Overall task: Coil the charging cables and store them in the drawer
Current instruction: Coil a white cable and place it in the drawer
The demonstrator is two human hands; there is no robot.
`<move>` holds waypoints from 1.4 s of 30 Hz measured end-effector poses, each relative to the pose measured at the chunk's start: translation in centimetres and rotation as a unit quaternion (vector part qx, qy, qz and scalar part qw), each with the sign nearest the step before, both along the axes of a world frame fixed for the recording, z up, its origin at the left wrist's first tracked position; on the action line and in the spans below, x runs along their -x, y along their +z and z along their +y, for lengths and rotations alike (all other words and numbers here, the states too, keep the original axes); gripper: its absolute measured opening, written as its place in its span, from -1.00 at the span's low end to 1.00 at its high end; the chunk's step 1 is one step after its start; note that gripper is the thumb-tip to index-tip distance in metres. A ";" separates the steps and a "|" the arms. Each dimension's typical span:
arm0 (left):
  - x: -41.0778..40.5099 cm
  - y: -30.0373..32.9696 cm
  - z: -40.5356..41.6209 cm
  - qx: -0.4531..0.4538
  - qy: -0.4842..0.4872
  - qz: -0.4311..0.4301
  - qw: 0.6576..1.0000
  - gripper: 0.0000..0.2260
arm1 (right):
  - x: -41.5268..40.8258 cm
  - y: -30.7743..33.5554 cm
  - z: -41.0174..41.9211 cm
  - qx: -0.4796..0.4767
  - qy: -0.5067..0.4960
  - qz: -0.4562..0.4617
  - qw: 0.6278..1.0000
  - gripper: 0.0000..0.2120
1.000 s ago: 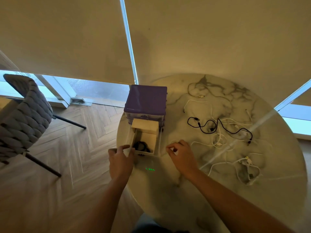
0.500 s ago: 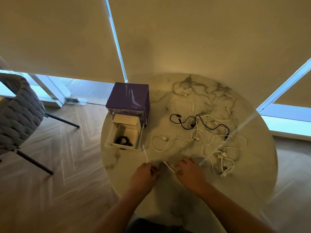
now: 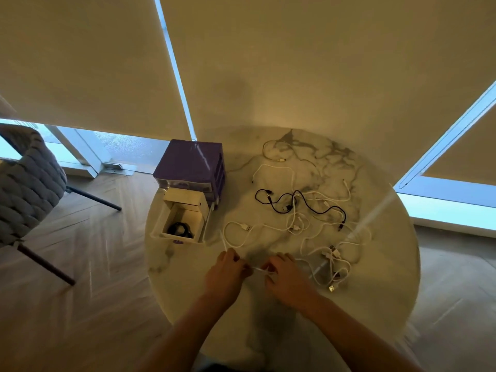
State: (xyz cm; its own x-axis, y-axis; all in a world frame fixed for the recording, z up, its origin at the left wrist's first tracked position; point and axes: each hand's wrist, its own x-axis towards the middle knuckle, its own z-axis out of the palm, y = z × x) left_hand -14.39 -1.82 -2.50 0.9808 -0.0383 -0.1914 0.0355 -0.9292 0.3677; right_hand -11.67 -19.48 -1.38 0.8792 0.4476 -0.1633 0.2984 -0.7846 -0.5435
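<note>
My left hand (image 3: 225, 272) and my right hand (image 3: 288, 277) both pinch a white charging cable (image 3: 233, 238) near the front of the round marble table (image 3: 268, 331). A short stretch of it runs between my fingers, and the rest loops away toward its plug. A purple drawer unit (image 3: 192, 165) stands at the table's left, and its pulled-out drawer (image 3: 161, 225) holds a coiled black cable (image 3: 180, 229). A loose black cable (image 3: 298, 202) and several white cables (image 3: 332, 261) lie tangled to the right.
A grey woven chair (image 3: 25, 183) stands on the wooden floor to the left. Window blinds hang behind the table. The table's front edge is close to my body.
My hands left the drawer and came together at the table's front, taking hold of a white cable. The view shifted right, and the drawer stays pulled out.
</note>
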 end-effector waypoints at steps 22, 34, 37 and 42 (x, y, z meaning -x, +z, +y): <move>-2.4 8.5 -0.1 0.286 0.027 0.085 0.954 -0.68 | -3.3 9.0 1.3 -0.607 -0.312 0.360 0.636 -0.75; -2.4 8.9 1.9 0.319 -0.026 0.140 0.937 -0.73 | -6.7 10.8 0.0 -0.657 -0.423 0.244 0.574 -0.75; -3.2 9.5 3.7 0.353 0.013 0.090 0.931 -0.71 | -6.2 9.6 -1.1 -0.632 -0.444 0.216 0.597 -0.80; -4.9 11.4 4.9 0.446 0.059 0.031 0.893 -0.69 | -4.4 8.0 -0.8 -0.318 -0.424 0.280 0.801 -0.75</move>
